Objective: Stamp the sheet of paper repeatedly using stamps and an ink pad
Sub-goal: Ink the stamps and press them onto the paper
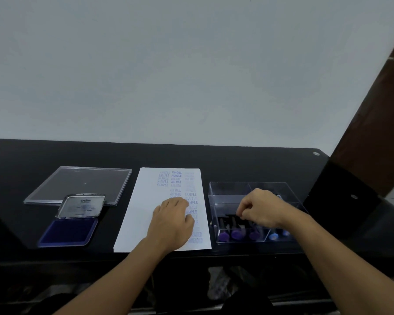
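Note:
A white sheet of paper (pixel 146 208) lies in the middle of the black table, with columns of blue stamped words down its right half. My left hand (pixel 172 221) rests flat on the sheet, fingers relaxed. To the left lies an open ink pad (pixel 68 231), its blue pad facing up and its metal lid (pixel 81 206) folded back. A clear plastic box (pixel 227 192) at the right holds several stamps with purple handles (pixel 237 234). My right hand (pixel 259 208) reaches into the box with curled fingers; whether it pinches a stamp is hidden.
A flat clear plastic lid (pixel 82 183) lies behind the ink pad at the left. The black table (pixel 214 158) ends at a white wall behind. A dark brown post (pixel 373 123) rises at the right. Dark clutter lies below the table's front edge.

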{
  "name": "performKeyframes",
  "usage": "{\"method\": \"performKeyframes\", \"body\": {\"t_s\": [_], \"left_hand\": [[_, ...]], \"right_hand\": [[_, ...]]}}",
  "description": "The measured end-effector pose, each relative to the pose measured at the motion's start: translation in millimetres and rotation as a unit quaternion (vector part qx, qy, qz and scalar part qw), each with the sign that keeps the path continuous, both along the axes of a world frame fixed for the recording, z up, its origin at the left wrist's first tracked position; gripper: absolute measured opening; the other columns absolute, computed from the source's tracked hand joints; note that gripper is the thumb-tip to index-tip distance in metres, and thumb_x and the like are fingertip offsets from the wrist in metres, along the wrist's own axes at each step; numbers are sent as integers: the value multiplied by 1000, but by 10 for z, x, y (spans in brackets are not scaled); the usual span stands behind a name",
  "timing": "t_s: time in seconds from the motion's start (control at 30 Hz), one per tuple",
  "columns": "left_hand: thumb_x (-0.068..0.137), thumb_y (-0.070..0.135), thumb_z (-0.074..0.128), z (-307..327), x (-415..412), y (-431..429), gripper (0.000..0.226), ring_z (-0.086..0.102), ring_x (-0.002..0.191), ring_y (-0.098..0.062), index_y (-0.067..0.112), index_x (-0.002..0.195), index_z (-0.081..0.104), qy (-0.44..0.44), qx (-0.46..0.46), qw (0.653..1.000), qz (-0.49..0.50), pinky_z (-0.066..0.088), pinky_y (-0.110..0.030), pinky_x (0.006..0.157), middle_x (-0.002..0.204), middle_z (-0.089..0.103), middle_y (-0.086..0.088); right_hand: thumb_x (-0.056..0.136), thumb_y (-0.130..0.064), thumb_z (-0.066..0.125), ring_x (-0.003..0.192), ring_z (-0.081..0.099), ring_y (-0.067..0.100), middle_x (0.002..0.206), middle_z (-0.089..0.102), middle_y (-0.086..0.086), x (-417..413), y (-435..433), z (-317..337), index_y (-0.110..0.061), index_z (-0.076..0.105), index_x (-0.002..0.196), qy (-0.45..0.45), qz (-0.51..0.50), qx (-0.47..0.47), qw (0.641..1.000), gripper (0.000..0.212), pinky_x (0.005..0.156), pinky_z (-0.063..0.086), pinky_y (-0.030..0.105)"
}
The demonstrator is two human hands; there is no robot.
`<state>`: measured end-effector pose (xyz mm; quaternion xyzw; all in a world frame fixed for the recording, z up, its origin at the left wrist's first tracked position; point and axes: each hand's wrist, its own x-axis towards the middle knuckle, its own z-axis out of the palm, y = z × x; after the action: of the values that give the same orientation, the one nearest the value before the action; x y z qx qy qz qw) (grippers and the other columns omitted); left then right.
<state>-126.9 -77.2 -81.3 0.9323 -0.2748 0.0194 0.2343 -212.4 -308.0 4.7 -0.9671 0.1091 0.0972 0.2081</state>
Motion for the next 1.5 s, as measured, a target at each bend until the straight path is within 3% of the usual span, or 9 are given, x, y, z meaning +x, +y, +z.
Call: {"method": "performKeyframes", "body": {"t_s": [0.2,0.37,0.5,0.63,0.8,1.07,1.17,1.27,1.5], "left_hand": [[100,31,43,350,-20,-380,36,43,130,-15,21,134,50,13,-68,998,-13,35,-33,109,142,50,6],[98,30,41,455,-56,-730,41,39,132,-15,18,137,48,29,-79,995,-63,37,-36,110,142,49,5],[100,31,37,430,-92,-946,43,30,139,-17,13,139,46,27,-56,995,-73,30,-37,115,147,42,1],[101,35,34,305,-156,-1035,48,7,149,-21,14,144,40,38,-7,998,-56,17,-44,120,162,19,-4],[98,37,35,190,-182,-1051,50,-8,151,-21,17,144,39,35,19,998,-49,11,-51,122,165,9,-3],[96,37,37,196,-189,-1047,53,-10,151,-21,17,145,37,37,23,998,-49,10,-51,122,165,9,-4],[96,36,37,199,-195,-1039,53,-10,151,-21,16,145,38,42,18,998,-50,10,-50,122,165,10,-4],[97,36,37,211,-190,-1030,51,-6,151,-20,16,144,39,40,-1,998,-54,12,-46,121,163,15,-3],[103,35,33,345,-190,-869,50,2,151,-15,18,150,34,52,-83,992,-75,12,-38,123,163,18,3]], "right_hand": [[87,-15,61,69,66,7,73,72,-13,34,-338,247,-25,75,76,-101,-75,-7,992,21,55,44,16],[91,-15,55,78,67,11,81,73,-7,97,-586,257,-21,74,82,-112,-115,-4,987,22,60,46,20],[96,-19,52,83,64,10,90,71,-7,169,-683,114,-24,73,88,-72,-111,-10,991,24,63,47,22],[97,-22,48,90,62,13,101,70,-5,248,-665,-21,-32,72,87,-8,-80,-37,996,28,77,50,28],[99,-21,43,96,65,19,105,72,0,332,-608,-81,-21,77,100,55,-41,-84,994,33,89,55,37],[99,-17,39,92,66,25,102,71,4,447,-592,-107,-14,76,98,116,-6,-155,981,38,82,53,37],[98,-22,43,89,66,22,100,71,3,449,-617,-127,-16,75,95,89,-26,-129,987,32,77,55,36],[96,-26,49,87,59,16,101,65,-1,414,-626,-127,-29,63,89,45,-48,-98,993,16,73,45,30],[102,-25,48,77,55,14,88,60,-1,232,-571,48,-24,47,90,-54,-85,-65,993,11,60,40,30]]}}
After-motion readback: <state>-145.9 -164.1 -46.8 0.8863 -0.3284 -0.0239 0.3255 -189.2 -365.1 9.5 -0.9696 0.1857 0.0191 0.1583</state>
